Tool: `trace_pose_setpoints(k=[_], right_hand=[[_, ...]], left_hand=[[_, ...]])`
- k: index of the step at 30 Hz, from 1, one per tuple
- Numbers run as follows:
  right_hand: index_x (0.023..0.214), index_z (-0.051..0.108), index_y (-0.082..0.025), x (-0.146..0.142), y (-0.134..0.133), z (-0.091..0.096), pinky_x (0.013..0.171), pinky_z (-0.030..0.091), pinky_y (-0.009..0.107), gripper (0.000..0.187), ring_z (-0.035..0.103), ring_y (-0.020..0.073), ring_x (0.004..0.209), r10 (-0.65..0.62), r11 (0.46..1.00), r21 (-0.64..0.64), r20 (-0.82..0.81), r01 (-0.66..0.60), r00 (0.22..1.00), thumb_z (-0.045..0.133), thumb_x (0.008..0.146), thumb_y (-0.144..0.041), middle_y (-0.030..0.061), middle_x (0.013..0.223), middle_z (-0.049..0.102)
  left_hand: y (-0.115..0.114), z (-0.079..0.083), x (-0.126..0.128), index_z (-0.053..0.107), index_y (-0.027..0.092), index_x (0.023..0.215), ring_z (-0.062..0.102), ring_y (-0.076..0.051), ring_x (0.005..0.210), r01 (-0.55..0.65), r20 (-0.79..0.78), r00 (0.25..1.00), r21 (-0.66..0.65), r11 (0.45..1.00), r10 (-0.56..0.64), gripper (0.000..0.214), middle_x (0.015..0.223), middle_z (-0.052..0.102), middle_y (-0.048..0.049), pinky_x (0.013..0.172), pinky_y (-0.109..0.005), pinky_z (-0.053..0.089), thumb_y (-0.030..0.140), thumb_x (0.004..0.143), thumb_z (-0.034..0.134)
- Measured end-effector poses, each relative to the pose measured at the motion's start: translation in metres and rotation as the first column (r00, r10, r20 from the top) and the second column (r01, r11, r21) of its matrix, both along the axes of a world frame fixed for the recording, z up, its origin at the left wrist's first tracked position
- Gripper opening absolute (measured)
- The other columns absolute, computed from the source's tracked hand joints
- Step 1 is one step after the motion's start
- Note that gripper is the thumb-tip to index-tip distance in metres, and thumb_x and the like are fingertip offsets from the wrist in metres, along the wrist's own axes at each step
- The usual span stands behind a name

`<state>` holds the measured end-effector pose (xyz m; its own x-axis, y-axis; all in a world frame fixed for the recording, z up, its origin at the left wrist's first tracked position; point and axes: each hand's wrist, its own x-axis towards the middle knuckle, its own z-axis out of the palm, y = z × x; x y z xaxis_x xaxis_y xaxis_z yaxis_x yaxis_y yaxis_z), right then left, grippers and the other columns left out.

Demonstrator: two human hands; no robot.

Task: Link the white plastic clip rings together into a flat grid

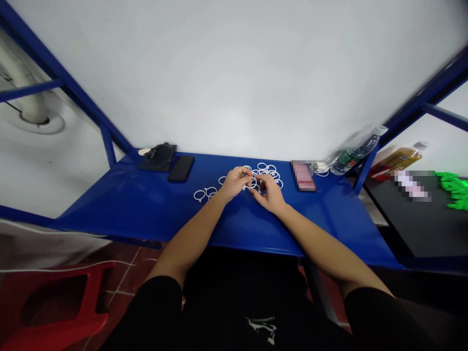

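My left hand (236,182) and my right hand (268,192) meet over the middle of a blue table (139,204). Both pinch the same white plastic ring (250,183) between their fingertips. Behind and to the right of my hands lies a heap of several white rings (268,171). A few more white rings (204,194) lie on the table to the left of my left hand.
A black phone (181,168) and a black pouch (159,157) lie at the back left. A pink phone (303,175) and a lying water bottle (356,150) are at the back right. A red stool (54,302) stands lower left. Green parts (455,189) sit on a neighbouring black table.
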<state>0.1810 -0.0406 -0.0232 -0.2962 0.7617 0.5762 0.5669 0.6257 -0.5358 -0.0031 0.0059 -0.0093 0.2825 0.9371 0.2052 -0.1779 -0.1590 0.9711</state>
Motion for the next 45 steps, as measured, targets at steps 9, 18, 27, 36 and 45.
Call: trace_pose_setpoints(k=[9,18,27,36,45], right_hand=[[0.116,0.065,-0.026,-0.002,0.003,0.002,0.086,0.060,0.038,0.020,0.068,0.0234,0.105,0.178,0.953,0.221,0.141,-0.206,0.974,0.059,0.099,-0.018,0.0083,0.109,0.071],[0.128,0.066,-0.023,-0.002,-0.004,0.002,0.071,0.057,0.032,0.042,0.070,0.0203,0.082,-0.027,0.986,0.164,0.114,0.008,0.993,0.058,0.089,-0.014,0.0071,0.107,0.076],[0.108,0.074,-0.022,0.010,0.010,-0.004,0.059,0.050,0.029,0.023,0.058,0.0143,0.056,-0.044,0.999,-0.016,-0.125,0.042,0.991,0.059,0.091,-0.023,0.0008,0.078,0.072],[0.110,0.076,-0.024,0.005,0.008,-0.007,0.061,0.053,0.030,0.024,0.065,0.0162,0.059,-0.006,0.986,-0.163,-0.234,-0.033,0.972,0.057,0.096,-0.030,0.0011,0.075,0.075],[0.098,0.075,-0.022,0.006,0.012,-0.008,0.059,0.051,0.028,0.018,0.065,0.0156,0.061,-0.015,0.986,-0.161,-0.301,-0.035,0.953,0.060,0.094,-0.030,0.0029,0.083,0.079]], left_hand=[[-0.005,0.007,-0.001,0.073,0.015,0.092,0.066,-0.012,0.074,0.080,-0.060,0.995,-0.090,0.993,-0.086,0.014,0.086,0.073,-0.0031,0.073,-0.026,0.054,0.017,0.078,0.070],[-0.008,0.019,-0.009,0.072,0.014,0.108,0.074,-0.018,0.080,0.177,-0.014,0.981,-0.341,0.923,-0.193,0.027,0.099,0.078,-0.0105,0.070,-0.030,0.060,0.027,0.084,0.075],[0.009,0.005,-0.013,0.073,0.015,0.097,0.075,-0.016,0.082,-0.143,0.031,0.989,-0.090,0.986,0.147,0.023,0.109,0.079,-0.0105,0.089,-0.038,0.061,0.013,0.074,0.075],[0.011,0.004,-0.015,0.075,0.016,0.103,0.077,-0.027,0.103,-0.202,0.184,0.959,-0.098,0.974,0.217,0.031,0.121,0.077,-0.0139,0.095,-0.045,0.061,0.033,0.078,0.084],[0.017,-0.006,-0.017,0.073,0.018,0.103,0.068,-0.028,0.126,-0.125,0.205,0.970,-0.026,0.992,0.127,0.029,0.143,0.066,-0.0145,0.116,-0.048,0.048,0.020,0.076,0.084]])
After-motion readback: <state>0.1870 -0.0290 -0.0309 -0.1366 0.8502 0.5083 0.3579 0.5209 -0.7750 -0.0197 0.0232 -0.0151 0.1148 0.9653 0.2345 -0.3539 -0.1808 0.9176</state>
